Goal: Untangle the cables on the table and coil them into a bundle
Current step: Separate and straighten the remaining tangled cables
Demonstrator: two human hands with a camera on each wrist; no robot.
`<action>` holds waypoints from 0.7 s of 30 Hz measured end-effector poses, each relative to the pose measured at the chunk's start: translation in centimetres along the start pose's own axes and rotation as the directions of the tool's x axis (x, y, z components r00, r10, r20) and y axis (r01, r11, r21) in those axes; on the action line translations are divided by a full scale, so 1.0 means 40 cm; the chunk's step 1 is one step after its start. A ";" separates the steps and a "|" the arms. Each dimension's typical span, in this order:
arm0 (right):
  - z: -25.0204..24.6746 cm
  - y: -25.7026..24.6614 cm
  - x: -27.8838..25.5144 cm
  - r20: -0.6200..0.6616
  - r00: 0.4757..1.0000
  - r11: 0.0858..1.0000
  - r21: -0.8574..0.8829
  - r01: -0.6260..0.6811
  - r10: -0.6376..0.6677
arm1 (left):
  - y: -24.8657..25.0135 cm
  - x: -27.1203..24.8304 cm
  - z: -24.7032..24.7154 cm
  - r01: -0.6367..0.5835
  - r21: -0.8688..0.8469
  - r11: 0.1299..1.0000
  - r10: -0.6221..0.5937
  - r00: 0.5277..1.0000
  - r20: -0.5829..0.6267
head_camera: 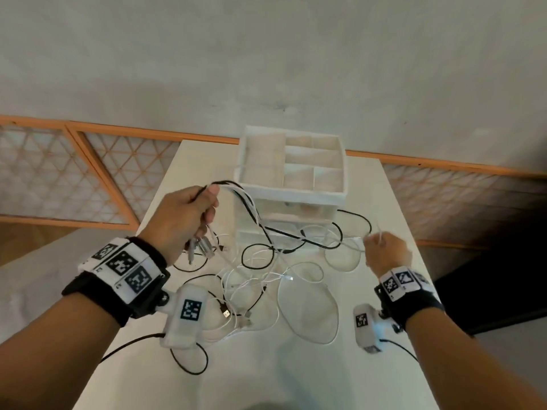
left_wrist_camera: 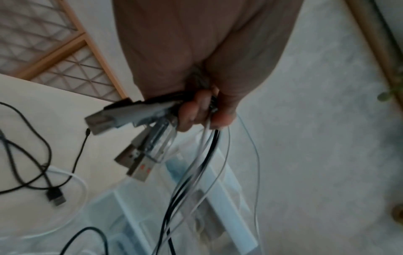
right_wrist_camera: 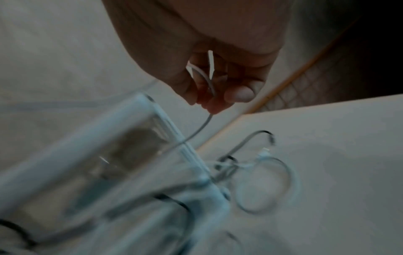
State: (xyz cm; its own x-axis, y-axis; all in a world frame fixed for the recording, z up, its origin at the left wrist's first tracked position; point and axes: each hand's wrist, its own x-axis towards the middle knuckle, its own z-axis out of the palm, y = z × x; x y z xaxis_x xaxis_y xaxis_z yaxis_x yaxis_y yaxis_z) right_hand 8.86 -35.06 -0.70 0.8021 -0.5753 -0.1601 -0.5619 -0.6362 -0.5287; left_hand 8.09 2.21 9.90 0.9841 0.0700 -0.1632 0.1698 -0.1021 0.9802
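Above the white table (head_camera: 393, 202) in the head view, the left hand (head_camera: 180, 216) grips a bunch of black and white cables (head_camera: 245, 202) whose loops trail into the tangle beside a white organizer (head_camera: 296, 199), while the right hand (head_camera: 387, 253) pinches one white cable (head_camera: 349, 238). From the left wrist, curled fingers (left_wrist_camera: 191, 112) clamp several USB plugs (left_wrist_camera: 113, 119). From the right wrist, blurred fingertips (right_wrist_camera: 218, 105) pinch the thin white strand.

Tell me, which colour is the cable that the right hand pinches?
White. The right hand pinches one thin white cable; the right wrist view shows it best.
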 end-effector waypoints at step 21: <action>-0.153 -0.210 -0.052 -0.036 0.935 0.869 0.356 0.343 -0.354 | -0.059 -0.029 0.060 0.029 0.307 0.951 -0.047 0.997 0.052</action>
State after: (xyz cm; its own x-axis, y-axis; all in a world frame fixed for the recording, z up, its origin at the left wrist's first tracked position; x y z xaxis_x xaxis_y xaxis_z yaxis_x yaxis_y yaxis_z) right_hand 10.68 -31.68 9.16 0.9412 -0.3312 0.0673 -0.1415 -0.5670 -0.8115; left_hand 6.66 0.00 7.52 0.9763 0.0227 -0.2152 0.2062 -0.3996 0.8932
